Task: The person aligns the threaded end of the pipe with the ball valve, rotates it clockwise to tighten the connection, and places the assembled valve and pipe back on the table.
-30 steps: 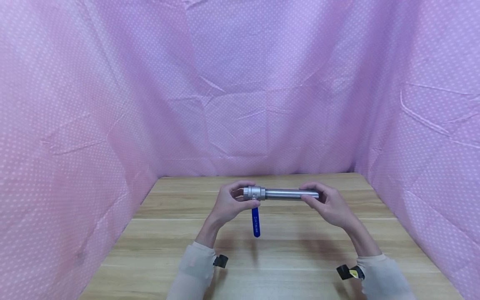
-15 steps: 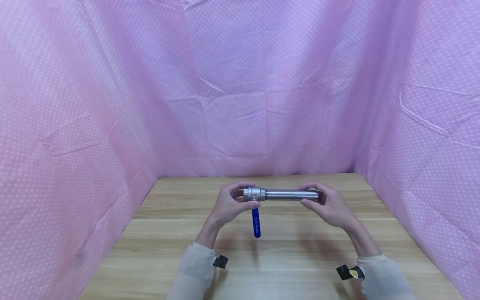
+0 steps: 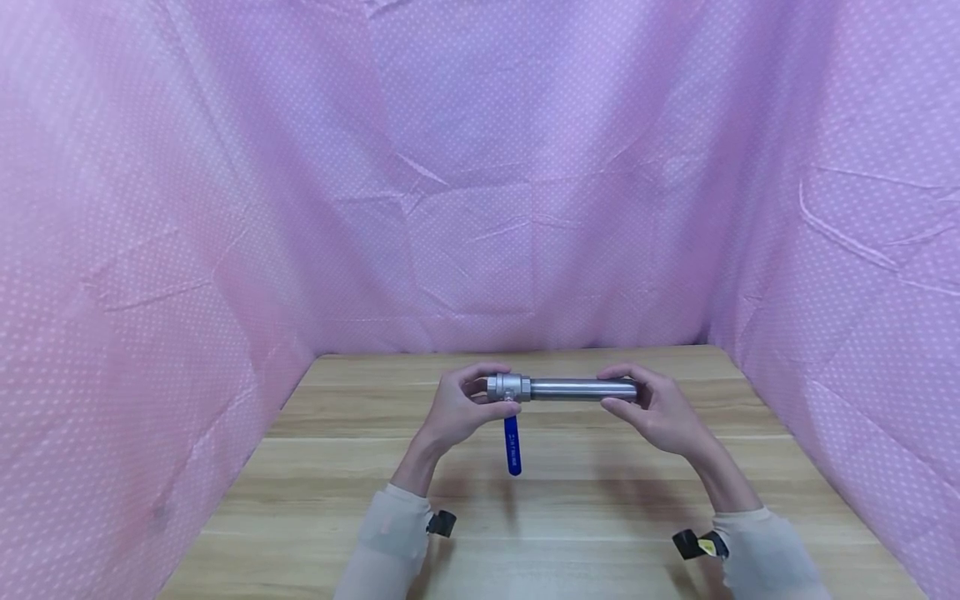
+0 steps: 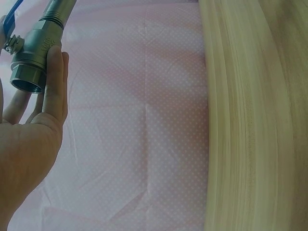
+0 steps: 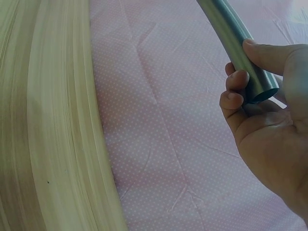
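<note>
Above the table, a silver metal ball valve [image 3: 511, 387] with a blue lever handle [image 3: 513, 447] is joined to a steel pipe [image 3: 570, 389], which points right. My left hand [image 3: 457, 408] grips the valve body between thumb and fingers, and the lever hangs toward me. At the pipe's far end, my right hand [image 3: 663, 412] holds it between thumb and curled fingers. In the left wrist view, threads show where the pipe [image 4: 57, 13] meets the valve [image 4: 41, 50]; the valve's near opening faces the palm. The right wrist view shows the hollow end of the pipe [image 5: 240, 50].
A light wood-grain table [image 3: 480, 517] lies below both hands. Pink dotted cloth [image 3: 480, 208] hangs behind it and along both sides. A black wrist camera [image 3: 442, 523] is strapped at the left sleeve, and another black camera [image 3: 686, 544] at the right.
Over the last second my right thumb and fingers have shifted slightly on the pipe's end. The left hand and the valve stay nearly still.
</note>
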`<state>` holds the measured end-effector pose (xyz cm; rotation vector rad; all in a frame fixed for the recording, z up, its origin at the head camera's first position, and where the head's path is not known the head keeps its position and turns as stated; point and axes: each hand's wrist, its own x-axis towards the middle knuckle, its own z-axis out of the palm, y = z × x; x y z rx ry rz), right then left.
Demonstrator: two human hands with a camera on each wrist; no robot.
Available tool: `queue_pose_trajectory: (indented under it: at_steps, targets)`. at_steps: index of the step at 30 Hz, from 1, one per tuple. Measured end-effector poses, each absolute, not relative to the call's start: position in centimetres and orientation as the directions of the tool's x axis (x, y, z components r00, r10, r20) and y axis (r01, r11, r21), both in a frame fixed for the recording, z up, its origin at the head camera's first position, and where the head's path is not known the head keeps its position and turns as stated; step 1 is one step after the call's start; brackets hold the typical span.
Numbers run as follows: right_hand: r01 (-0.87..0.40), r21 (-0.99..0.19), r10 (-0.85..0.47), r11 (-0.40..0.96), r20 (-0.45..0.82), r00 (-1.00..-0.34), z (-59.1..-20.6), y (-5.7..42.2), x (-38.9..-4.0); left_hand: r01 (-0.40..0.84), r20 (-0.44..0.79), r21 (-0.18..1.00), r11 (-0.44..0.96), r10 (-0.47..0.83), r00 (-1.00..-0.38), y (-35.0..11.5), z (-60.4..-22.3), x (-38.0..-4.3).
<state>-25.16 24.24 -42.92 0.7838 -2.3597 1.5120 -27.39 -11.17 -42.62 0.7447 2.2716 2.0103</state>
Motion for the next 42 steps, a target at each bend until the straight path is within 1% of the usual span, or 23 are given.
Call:
queue_pose_trajectory:
  at_steps: [11,20,31,42]
  targets:
    - [-0.545,-0.773,-0.305,0.325,0.460,-0.834,-43.07,24.28,-25.17,0.332,0.289,0.941,0.062,0.361,-0.887,-11.19,-42.68,-27.45]
    - [-0.559,-0.767,-0.316,0.315,0.470,-0.824,-43.09,24.27,-25.25,0.335,0.291,0.940,0.062,0.361,-0.886,-11.21,-42.78,-27.47]
    - [-0.545,-0.773,-0.313,0.324,0.456,-0.833,-43.25,24.41,-25.33,0.316,0.274,0.946,0.066,0.358,-0.893,-11.03,-42.84,-27.46]
    - [-0.548,-0.772,-0.336,0.323,0.448,-0.829,-43.12,24.34,-25.31,0.317,0.276,0.946,0.067,0.348,-0.896,-10.96,-43.03,-27.62]
